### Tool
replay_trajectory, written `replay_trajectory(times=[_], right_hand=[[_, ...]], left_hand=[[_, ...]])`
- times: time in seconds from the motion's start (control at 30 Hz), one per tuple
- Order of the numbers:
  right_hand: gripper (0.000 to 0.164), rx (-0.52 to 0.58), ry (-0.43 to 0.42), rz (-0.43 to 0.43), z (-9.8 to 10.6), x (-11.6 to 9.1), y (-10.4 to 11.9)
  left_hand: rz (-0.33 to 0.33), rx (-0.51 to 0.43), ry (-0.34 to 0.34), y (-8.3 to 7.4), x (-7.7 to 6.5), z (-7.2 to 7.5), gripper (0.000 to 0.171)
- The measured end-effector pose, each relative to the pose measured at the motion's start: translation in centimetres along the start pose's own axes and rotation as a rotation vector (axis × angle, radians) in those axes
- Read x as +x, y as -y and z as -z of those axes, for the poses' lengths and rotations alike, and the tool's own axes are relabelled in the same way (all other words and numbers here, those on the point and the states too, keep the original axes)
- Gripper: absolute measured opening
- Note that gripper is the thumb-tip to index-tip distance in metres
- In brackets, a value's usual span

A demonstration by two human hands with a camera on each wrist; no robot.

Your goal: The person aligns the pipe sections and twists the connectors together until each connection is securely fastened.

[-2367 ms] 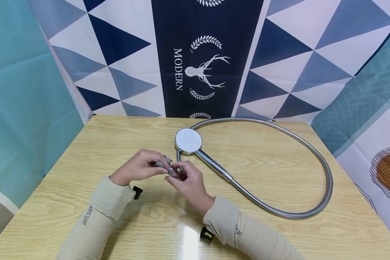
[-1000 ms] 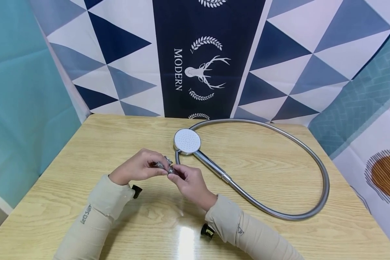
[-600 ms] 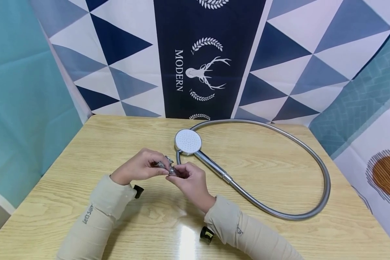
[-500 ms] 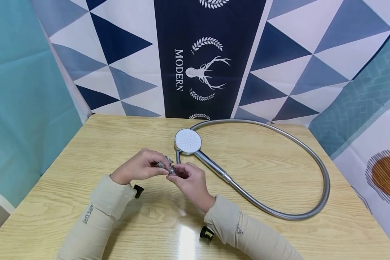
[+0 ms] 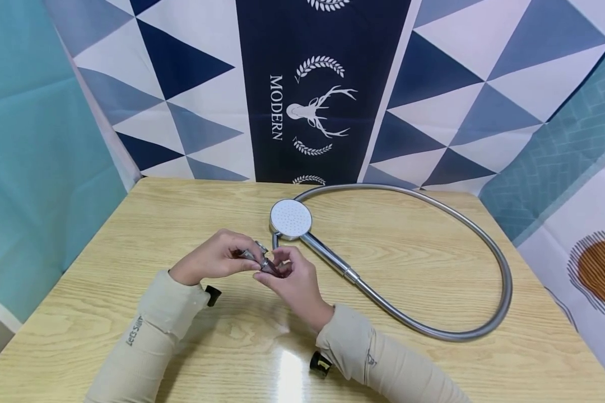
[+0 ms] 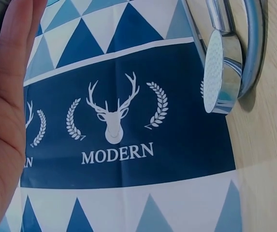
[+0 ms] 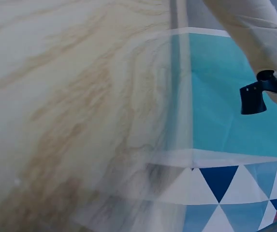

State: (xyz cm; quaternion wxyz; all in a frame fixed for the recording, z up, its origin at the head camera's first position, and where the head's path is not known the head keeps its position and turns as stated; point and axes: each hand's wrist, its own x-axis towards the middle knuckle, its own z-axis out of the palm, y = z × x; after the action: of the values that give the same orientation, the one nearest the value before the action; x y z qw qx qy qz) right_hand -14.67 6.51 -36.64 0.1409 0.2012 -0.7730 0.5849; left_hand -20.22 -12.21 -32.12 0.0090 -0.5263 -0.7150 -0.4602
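My left hand (image 5: 214,256) holds a small chrome fitting (image 5: 261,247) between thumb and fingers, slightly left of the table's middle. Against it, my right hand (image 5: 298,282) pinches the end of a metal shower hose, meeting the fitting at a chrome collar (image 5: 267,265); fingers hide most of the joint. Just beyond the hands lies a round hand shower (image 5: 291,219), its white spray face up. Its chrome handle (image 5: 326,252) slants toward the right. In the left wrist view the shower head (image 6: 223,72) appears edge-on, with the left palm (image 6: 3,111) at the left side.
The grey metal hose (image 5: 504,280) makes a wide loop over the right of the wooden table (image 5: 106,280) and passes behind the shower head. A patterned cloth (image 5: 312,89) hangs at the table's back edge. Black camera mounts (image 5: 320,364) sit at the wrists.
My right fingers have turned and shifted around the hose end, and the index finger is now raised further from the thumb. The left hand and the hand shower stay in place.
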Motion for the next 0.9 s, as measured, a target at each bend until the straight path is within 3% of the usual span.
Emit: replay_trajectory(times=[0.07,0.2,0.43,0.7,0.9], right_hand=[[0.029,-0.007,-0.027,-0.029,-0.1,0.05,0.13],[0.021,-0.011,-0.049,0.035,-0.18,0.15,0.07],[0.019,-0.026,-0.003,0.179,-0.26,0.09,-0.31],[0.012,-0.037,0.057,0.199,0.0,0.27,-0.13],[0.026,-0.066,0.066,0.226,0.41,0.14,-0.41]], left_hand=[[0.0,-0.005,-0.004,0.02,0.02,-0.01,0.019],[0.013,-0.016,-0.012,0.01,0.11,-0.03,0.018],[0.035,-0.005,-0.015,-0.03,0.04,-0.15,0.017],[0.017,-0.001,-0.042,-0.03,-0.16,-0.27,0.019],[0.01,-0.007,-0.026,0.1,0.12,-0.25,0.02]])
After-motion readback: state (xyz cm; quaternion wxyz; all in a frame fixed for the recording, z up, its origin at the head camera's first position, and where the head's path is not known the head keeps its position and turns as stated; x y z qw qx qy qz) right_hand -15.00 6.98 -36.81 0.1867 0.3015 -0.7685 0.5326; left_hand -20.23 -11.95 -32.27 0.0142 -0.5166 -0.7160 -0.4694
